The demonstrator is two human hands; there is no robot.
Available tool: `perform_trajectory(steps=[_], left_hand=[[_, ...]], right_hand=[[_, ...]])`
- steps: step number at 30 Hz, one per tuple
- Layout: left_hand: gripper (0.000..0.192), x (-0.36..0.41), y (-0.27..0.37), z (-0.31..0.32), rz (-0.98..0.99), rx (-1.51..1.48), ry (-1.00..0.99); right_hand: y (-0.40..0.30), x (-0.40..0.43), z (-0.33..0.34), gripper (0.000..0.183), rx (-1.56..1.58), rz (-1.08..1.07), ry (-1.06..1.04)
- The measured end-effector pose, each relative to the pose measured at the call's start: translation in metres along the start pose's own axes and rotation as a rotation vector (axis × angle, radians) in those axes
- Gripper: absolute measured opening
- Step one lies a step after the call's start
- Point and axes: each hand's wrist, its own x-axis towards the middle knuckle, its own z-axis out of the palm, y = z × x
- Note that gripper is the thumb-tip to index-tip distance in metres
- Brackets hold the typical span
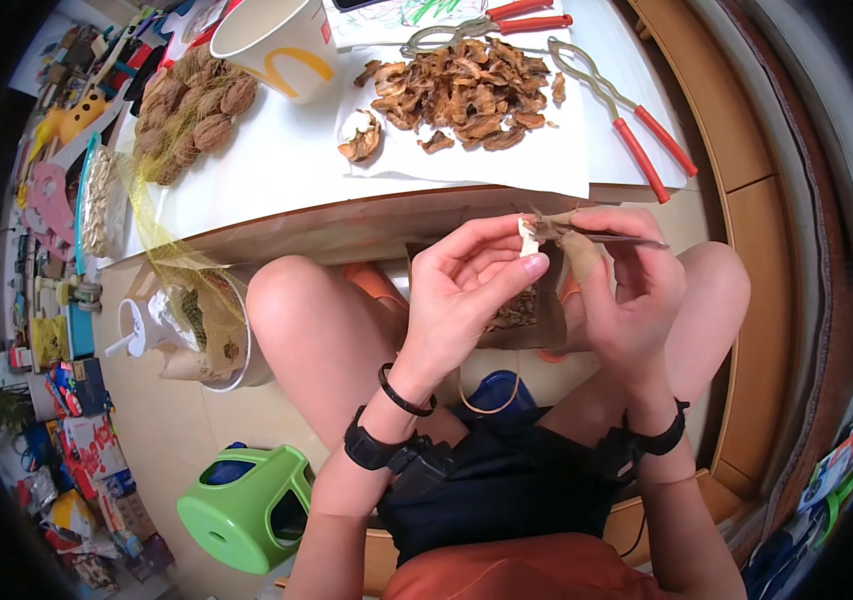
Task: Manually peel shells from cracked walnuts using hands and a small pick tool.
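Between the thumb and fingers of my left hand (464,274) is a small piece of pale, peeled walnut kernel (527,241). Close on its right, my right hand (625,292) grips a thin metal tool (633,240), probably tweezers, whose tip is at the kernel; brown tape covers some of the fingertips. On a white paper sheet (561,161) beyond my hands lies a heap of brown walnut pieces (468,90). A half walnut shell (360,142) with pale bits in it sits at the sheet's left. Below my hands, a brown paper bag or box (520,319) holds brown fragments.
Red-handled nutcrackers (644,150) lie at the table's right, another pair (524,19) behind the heap. Netted whole walnuts (194,112) and a paper cup (284,49) stand left. A waste bin (250,360) and a green stool (246,502) are on the floor.
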Motion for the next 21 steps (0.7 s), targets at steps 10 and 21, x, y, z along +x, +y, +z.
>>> perform_trajectory(steps=[10, 21], left_hand=[[0.03, 0.0001, -0.0042, -0.0005, 0.069, 0.039, -0.019], [0.03, -0.0001, -0.005, 0.0, 0.086, 0.081, -0.006]], right_hand=[[-0.0008, -0.0002, -0.0004, 0.021, -0.184, -0.128, -0.037], [0.0014, -0.0004, -0.0002, 0.02, -0.175, -0.195, -0.032]])
